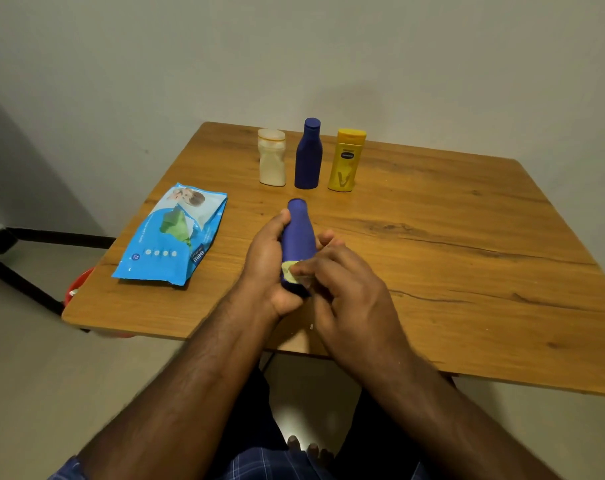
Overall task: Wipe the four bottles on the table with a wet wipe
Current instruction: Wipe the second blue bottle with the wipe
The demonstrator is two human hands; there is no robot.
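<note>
Dark blue plastic bottle lies lengthwise, cap pointing away toward the wall; left hand grips it, right hand pinches a pale wet wipe against its base.

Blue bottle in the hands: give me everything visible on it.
The blue bottle is dark, matte, plastic-looking, with a narrower neck and a cap of the same colour. It is held above the table, tilted, cap end pointing away from the person. The left hand grips it from the left, thumb near the neck. The right hand presses a pale yellowish wipe against its lower body. No label shows.
</note>
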